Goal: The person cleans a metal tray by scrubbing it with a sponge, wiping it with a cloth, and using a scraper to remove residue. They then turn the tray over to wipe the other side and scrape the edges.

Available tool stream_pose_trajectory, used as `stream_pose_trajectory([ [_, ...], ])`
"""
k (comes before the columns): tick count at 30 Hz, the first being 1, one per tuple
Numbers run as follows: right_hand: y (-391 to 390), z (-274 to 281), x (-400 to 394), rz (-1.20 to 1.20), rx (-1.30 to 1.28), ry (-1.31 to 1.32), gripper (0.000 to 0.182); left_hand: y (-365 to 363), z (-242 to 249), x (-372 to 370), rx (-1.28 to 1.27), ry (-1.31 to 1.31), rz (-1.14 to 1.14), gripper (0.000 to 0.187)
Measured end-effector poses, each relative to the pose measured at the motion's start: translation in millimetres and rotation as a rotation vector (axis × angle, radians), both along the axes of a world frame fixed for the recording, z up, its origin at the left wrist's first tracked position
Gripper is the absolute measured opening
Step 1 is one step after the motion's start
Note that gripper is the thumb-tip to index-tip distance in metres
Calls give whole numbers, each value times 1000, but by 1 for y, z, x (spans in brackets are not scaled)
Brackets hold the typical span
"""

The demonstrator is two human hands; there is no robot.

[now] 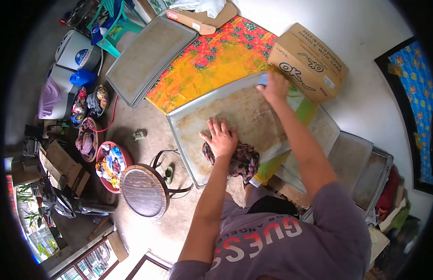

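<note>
A large metal baking tray (253, 109) with brown stains slants across the table in front of me. My left hand (221, 139) lies on it with fingers spread, the palm beside and partly over a crumpled dark floral cloth (242, 161) that hangs past the tray's near edge. At the far right corner, my right hand (275, 88) is closed around a small blue object (262, 80), pressed to the tray by the rim. Most of that object is hidden by the fingers, so I cannot tell its kind.
Stacked trays (151, 56) lie at the left end of the patterned tablecloth (197, 70). A cardboard box (307, 63) stands beyond my right hand, and more trays (349, 156) lean to the right. On the floor at left are a round stool (144, 191) and a laundry basin (125, 154).
</note>
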State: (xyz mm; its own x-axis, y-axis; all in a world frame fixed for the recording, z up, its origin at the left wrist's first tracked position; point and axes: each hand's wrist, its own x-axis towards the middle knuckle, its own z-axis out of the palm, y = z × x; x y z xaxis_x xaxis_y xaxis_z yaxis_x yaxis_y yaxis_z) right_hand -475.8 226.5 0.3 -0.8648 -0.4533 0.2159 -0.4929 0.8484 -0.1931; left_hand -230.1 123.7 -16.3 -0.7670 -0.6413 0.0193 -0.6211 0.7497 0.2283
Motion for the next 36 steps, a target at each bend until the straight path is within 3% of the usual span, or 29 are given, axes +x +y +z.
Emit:
stream_pose_trajectory([
  [2, 4, 15, 10, -84, 93, -89, 67, 0, 0, -1, 5, 4, 5, 52],
  [5, 13, 16, 75, 266, 126, -59, 63, 1, 3, -2, 31, 1, 23, 48],
  [6, 18, 17, 84, 253, 112, -37, 60, 0, -3, -1, -7, -10, 14, 53],
  [9, 46, 20, 39, -171, 102, -95, 64, -11, 1, 5, 171, 188, 9, 59],
  [10, 48, 36, 43, -209, 154, -131, 64, -22, 9, 12, 450, 265, 32, 64],
  [13, 30, 48, 57, -279, 25, -253, 54, -46, 36, 51, 308, 463, 133, 61],
  [15, 12, 13, 34, -266, -292, -480, 48, -66, 37, 86, 314, 571, 228, 42],
  [17, -20, -18, 17, -260, -531, -612, 41, -80, 29, 121, 140, 496, 271, 23],
  [20, -81, -30, 21, -339, -792, -602, 31, -84, 9, 161, 177, 564, 411, 32],
  [23, -128, -50, 7, -308, -1106, -873, 38, -79, -14, 189, 678, 813, 614, 37],
  [24, -130, -11, 21, -381, -1226, -1113, 47, -76, -4, 194, 845, 719, 713, 41],
  [25, -137, -20, 25, -373, -1072, -890, 49, -73, 7, 200, 1012, 617, 811, 46],
  [27, -150, -36, 32, -340, -752, -446, 53, -74, 6, 211, 1285, 597, 782, 44],
  [29, -128, -20, 77, 9, -656, 1, 52, -73, 12, 212, 1326, 505, 721, 40],
  [31, -87, 16, 150, 312, -623, -311, 53, -75, 6, 210, 1352, 440, 630, 38],
  [32, -65, 29, 190, 453, -533, -335, 49, -76, -1, 208, 1358, 467, 637, 36],
  [33, -45, 49, 225, 532, -271, -449, 52, -77, -1, 204, 1348, 487, 631, 37],
  [35, -10, 32, 288, 624, -125, -86, 55, -77, 4, 195, 1326, 518, 616, 37],
  [36, -9, 26, 302, 629, -116, -115, 54, -78, 7, 193, 1318, 497, 595, 37],
])
